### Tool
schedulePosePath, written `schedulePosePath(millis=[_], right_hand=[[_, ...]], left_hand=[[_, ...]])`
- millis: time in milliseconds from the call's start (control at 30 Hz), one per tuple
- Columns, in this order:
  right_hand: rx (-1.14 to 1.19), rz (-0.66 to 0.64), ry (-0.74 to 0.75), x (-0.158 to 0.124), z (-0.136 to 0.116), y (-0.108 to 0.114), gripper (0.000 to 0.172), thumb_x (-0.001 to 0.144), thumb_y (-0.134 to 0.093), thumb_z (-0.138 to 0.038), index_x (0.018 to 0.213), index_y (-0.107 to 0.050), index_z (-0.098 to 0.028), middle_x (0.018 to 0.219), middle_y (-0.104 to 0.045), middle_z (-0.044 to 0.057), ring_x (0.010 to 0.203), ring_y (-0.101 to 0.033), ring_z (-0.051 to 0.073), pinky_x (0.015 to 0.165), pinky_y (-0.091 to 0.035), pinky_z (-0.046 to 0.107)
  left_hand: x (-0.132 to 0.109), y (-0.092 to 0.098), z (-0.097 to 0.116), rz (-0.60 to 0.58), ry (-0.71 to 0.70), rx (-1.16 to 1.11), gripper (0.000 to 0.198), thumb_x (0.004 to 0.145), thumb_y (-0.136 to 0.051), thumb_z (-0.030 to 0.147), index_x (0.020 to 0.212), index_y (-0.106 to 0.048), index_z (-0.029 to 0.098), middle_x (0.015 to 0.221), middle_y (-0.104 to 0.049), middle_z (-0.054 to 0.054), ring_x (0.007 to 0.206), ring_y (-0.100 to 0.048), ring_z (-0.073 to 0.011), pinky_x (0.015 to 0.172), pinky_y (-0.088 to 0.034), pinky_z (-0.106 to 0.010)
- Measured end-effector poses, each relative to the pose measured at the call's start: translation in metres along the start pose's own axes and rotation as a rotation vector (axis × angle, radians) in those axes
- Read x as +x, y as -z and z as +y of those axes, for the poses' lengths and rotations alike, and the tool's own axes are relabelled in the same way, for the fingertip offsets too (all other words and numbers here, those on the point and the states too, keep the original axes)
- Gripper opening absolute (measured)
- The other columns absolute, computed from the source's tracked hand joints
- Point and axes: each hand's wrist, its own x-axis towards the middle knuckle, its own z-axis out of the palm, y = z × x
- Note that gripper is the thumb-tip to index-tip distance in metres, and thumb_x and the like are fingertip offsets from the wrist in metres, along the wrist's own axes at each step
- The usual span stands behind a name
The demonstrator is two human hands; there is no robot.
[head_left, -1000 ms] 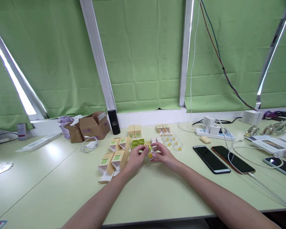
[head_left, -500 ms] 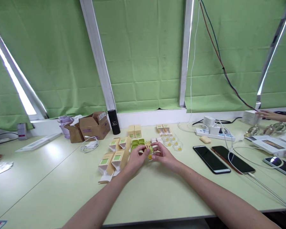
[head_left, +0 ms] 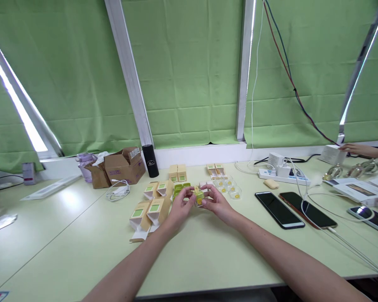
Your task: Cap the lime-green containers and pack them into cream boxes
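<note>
Between my left hand point(head_left: 181, 205) and my right hand point(head_left: 218, 205), the fingertips of both pinch a small clear case point(head_left: 199, 198). It looks green inside, with a yellow round mark on its front and a pale yellow piece at the top. Just behind my left fingers are several green pieces point(head_left: 185, 185), partly hidden. Beyond my right hand lie several clear plastic shells point(head_left: 235, 193) with yellow round marks. Left of my left hand stand opened tan boxes point(head_left: 159, 208) with green windows, their white-lined flaps facing me.
More tan boxes point(head_left: 177, 172) stand behind, near a black bottle point(head_left: 150, 161) and a cardboard carton point(head_left: 126, 166). Phones point(head_left: 279, 210), white cables and a power strip point(head_left: 285, 178) lie to the right. Another person's hand point(head_left: 362, 149) reaches in at the far right.
The small case has turned and sits more upright, its front now facing me. My fingers have shifted to its sides. At the far left, another person's hand has moved slightly.
</note>
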Motion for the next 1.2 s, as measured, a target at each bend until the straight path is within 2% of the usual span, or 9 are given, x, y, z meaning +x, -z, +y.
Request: schedulePosePath(millis=[167, 300, 400, 667, 1200], right_hand=[[0.044, 0.041, 0.032, 0.001, 0.000, 0.000, 0.052, 0.075, -0.088, -0.042, 0.115, -0.057, -0.030, 0.100, -0.058, -0.002, 0.092, -0.071, 0.017, 0.098, -0.056, 0.043], [0.042, 0.039, 0.033, 0.000, -0.001, 0.000, 0.051, 0.076, -0.087, -0.045, 0.116, -0.058, -0.031, 0.101, -0.060, -0.002, 0.095, -0.072, 0.018, 0.097, -0.057, 0.042], [0.022, 0.031, 0.039, 0.000, -0.001, 0.000, 0.052, 0.076, -0.087, -0.046, 0.117, -0.059, -0.030, 0.102, -0.062, 0.000, 0.095, -0.073, 0.019, 0.095, -0.058, 0.041], [-0.033, 0.044, 0.050, 0.000, -0.001, 0.001, 0.052, 0.077, -0.085, -0.050, 0.117, -0.060, -0.028, 0.104, -0.063, 0.000, 0.093, -0.072, 0.018, 0.095, -0.058, 0.041], [-0.118, 0.064, 0.087, 0.000, -0.011, 0.001, 0.044, 0.076, -0.086, -0.042, 0.111, -0.064, -0.026, 0.099, -0.061, -0.001, 0.086, -0.073, 0.018, 0.092, -0.061, 0.044]], left_hand=[[-0.004, -0.001, 0.003, -0.028, -0.024, 0.070, 0.051, 0.086, -0.071, 0.048, 0.128, -0.054, 0.025, 0.114, -0.065, -0.008, 0.110, -0.063, -0.0239, 0.089, -0.055, -0.036], [-0.006, -0.002, 0.007, -0.056, -0.042, 0.121, 0.055, 0.084, -0.075, 0.038, 0.132, -0.050, 0.025, 0.124, -0.062, -0.009, 0.112, -0.062, -0.0238, 0.087, -0.054, -0.036], [-0.006, -0.003, 0.011, -0.054, -0.041, 0.138, 0.055, 0.082, -0.075, 0.034, 0.131, -0.051, 0.025, 0.122, -0.063, -0.009, 0.107, -0.062, -0.0226, 0.086, -0.055, -0.037], [-0.008, -0.003, 0.015, -0.044, -0.040, 0.169, 0.049, 0.085, -0.073, 0.035, 0.128, -0.054, 0.025, 0.118, -0.064, -0.008, 0.102, -0.063, -0.0210, 0.083, -0.055, -0.034], [-0.006, 0.000, 0.014, -0.055, -0.062, 0.189, 0.040, 0.085, -0.072, 0.035, 0.120, -0.057, 0.024, 0.122, -0.066, -0.008, 0.099, -0.066, -0.0208, 0.082, -0.057, -0.035]])
